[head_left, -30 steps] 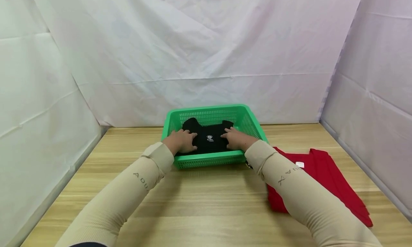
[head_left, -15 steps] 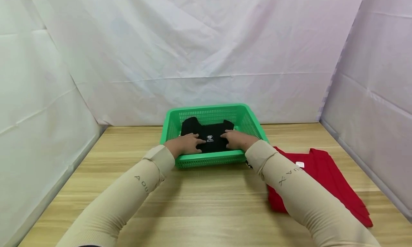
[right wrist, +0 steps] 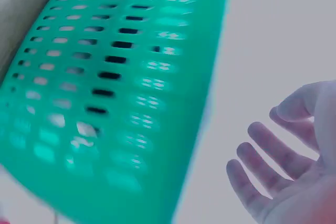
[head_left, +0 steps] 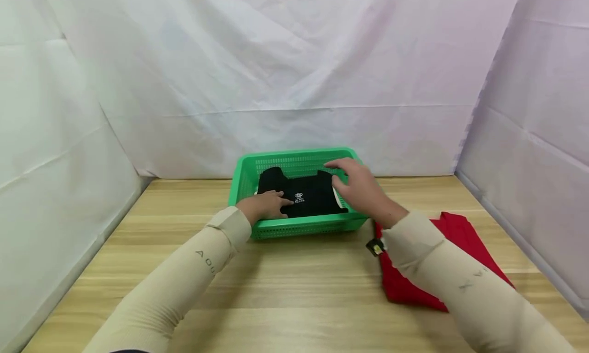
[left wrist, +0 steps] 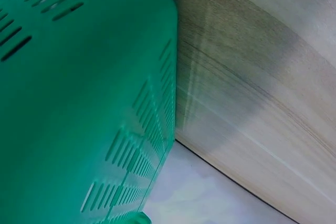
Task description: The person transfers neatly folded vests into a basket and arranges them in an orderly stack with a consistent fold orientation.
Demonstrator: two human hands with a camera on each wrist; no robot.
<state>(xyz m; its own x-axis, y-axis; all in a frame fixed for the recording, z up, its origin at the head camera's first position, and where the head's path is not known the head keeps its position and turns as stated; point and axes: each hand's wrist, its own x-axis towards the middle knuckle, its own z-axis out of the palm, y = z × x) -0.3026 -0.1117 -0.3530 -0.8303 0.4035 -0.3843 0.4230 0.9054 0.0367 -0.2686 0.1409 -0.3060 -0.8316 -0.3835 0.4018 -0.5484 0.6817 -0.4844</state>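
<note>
A black T-shirt (head_left: pixel 313 192) with a small white print lies in the green plastic basket (head_left: pixel 303 226). My left hand (head_left: pixel 264 205) rests on the shirt's left part with its fingers extended. Above the basket's right side hovers my right hand (head_left: pixel 361 186), apart from the shirt, its fingers loosely bent and holding nothing. The right wrist view shows the same hand (right wrist: pixel 289 161) beside the basket's slotted wall (right wrist: pixel 121 77). Only the basket (left wrist: pixel 89 98) and the table appear in the left wrist view; the left hand is out of that frame.
A red garment (head_left: pixel 465 240) lies on the wooden table (head_left: pixel 294 291) to the right, partly hidden beneath my right forearm. White cloth walls (head_left: pixel 294 61) stand behind and at both sides. Something pale shows under the black shirt's right edge.
My right hand has lifted off the black shirt and moved up and right. Before that, the left hand slid slightly right on the shirt, where it stays.
</note>
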